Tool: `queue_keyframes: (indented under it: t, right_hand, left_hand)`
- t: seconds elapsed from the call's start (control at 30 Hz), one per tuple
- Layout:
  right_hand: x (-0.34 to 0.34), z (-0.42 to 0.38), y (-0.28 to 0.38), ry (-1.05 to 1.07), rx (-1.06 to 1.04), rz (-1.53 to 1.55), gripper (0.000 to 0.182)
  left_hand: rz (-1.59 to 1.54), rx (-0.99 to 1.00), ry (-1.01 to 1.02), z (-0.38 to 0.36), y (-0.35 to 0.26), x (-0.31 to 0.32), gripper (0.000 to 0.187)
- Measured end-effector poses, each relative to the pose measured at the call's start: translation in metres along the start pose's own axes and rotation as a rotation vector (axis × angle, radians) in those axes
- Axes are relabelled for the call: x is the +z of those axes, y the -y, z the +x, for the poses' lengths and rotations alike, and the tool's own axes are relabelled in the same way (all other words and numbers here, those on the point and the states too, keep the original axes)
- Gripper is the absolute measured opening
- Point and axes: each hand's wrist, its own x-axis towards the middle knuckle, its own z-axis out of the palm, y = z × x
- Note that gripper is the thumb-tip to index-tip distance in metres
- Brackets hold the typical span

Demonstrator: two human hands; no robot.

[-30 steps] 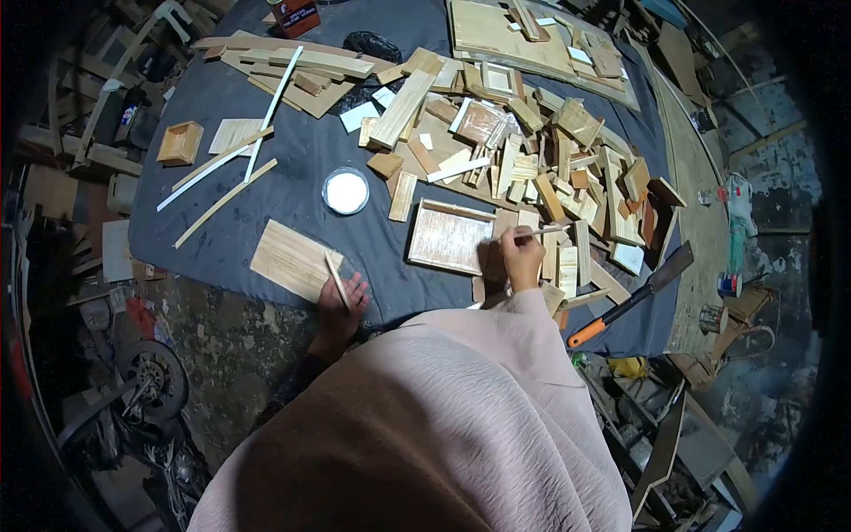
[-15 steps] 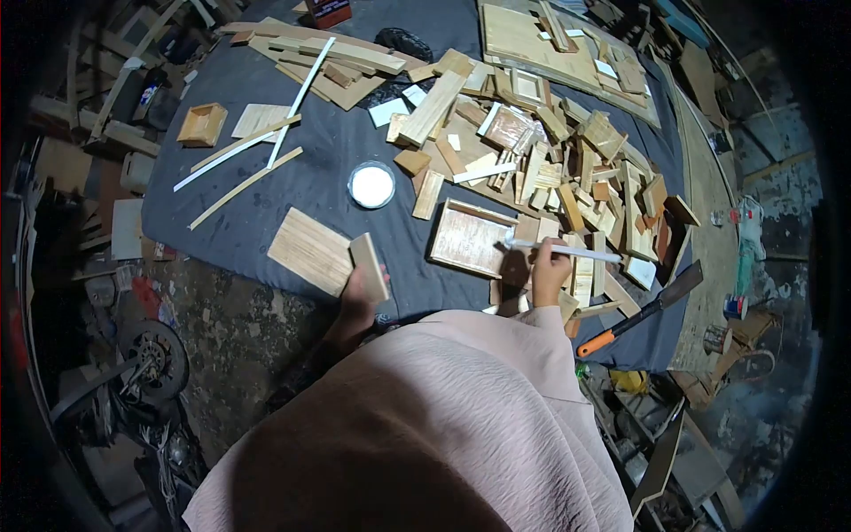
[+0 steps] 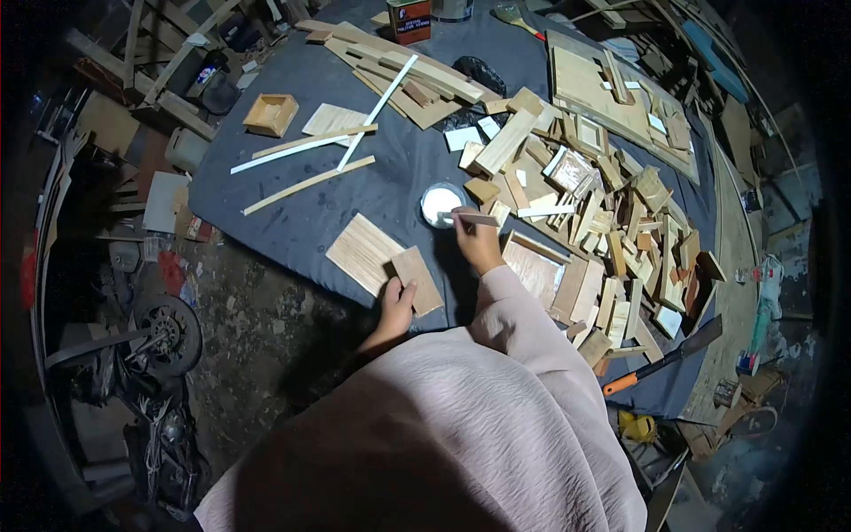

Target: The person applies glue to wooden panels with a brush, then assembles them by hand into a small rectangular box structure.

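My left hand (image 3: 398, 306) grips a small rectangular wooden board (image 3: 418, 280) by its lower left edge, partly over a larger flat wooden panel (image 3: 362, 254). My right hand (image 3: 480, 241) is closed on a thin flat stick (image 3: 476, 219), whose left end is over a round container of white stuff (image 3: 441, 205). Whether the tip touches the white stuff I cannot tell. Just right of my right forearm lies a shallow wooden tray (image 3: 534, 272), partly hidden by the sleeve.
A large heap of wood offcuts (image 3: 620, 213) covers the table's right side. An orange-handled saw (image 3: 660, 356) lies at the right edge. Long strips (image 3: 310, 184), a small wooden box (image 3: 271, 115) and a red can (image 3: 409, 21) are further back.
My right hand has moved left from above the tray to the white container with the stick. The board in my left hand has turned to show its broad face. The view has shifted.
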Motion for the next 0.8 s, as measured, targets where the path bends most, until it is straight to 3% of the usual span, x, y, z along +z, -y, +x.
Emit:
queue_keyframes:
  t: [0.07, 0.17, 0.2, 0.27, 0.33, 0.4, 0.53, 0.6, 0.67, 0.73, 0.8]
  right_hand:
    - [0.012, 0.004, -0.007, 0.018, 0.015, 0.001, 0.013]
    - [0.015, 0.005, -0.004, -0.353, 0.347, -0.026, 0.022]
    - [0.011, 0.008, -0.007, -0.340, 0.541, 0.150, 0.019]
    - [0.009, 0.005, -0.013, -0.516, 0.752, 0.785, 0.016]
    - [0.001, -0.002, -0.019, -0.539, 0.861, 0.895, 0.015]
    - [-0.008, -0.011, -0.029, -0.506, 1.022, 1.273, 0.018]
    - [-0.042, -0.031, -0.027, -0.517, 0.957, 1.579, 0.014]
    - [-0.077, -0.046, -0.011, -0.545, 0.847, 1.579, 0.013]
    - [-0.120, -0.074, -0.025, -0.294, 0.534, 1.731, 0.015]
    - [-0.155, -0.094, -0.016, -0.641, 0.588, 1.200, 0.016]
    - [-0.186, -0.113, -0.017, -0.688, 0.609, 0.903, 0.017]
  left_hand:
    - [-0.065, -0.027, 0.023, 0.001, -0.006, -0.008, 0.018]
    - [-0.214, -0.079, 0.031, 0.004, -0.005, -0.019, 0.019]
    - [-0.216, -0.082, 0.042, 0.006, 0.001, -0.024, 0.019]
    - [-0.157, -0.094, 0.032, 0.012, 0.015, -0.032, 0.020]
    - [-0.156, -0.092, 0.057, 0.015, 0.017, -0.034, 0.020]
    - [-0.165, -0.087, 0.074, 0.020, 0.019, -0.033, 0.021]
    - [-0.308, -0.164, 0.088, 0.023, 0.005, -0.023, 0.022]
    - [-0.330, -0.141, 0.088, 0.023, -0.003, -0.015, 0.018]
    - [-0.315, -0.166, 0.108, 0.022, -0.007, -0.011, 0.018]
    - [-0.322, -0.174, 0.136, 0.021, -0.007, -0.007, 0.018]
    - [-0.319, -0.189, 0.130, 0.017, -0.013, -0.001, 0.018]
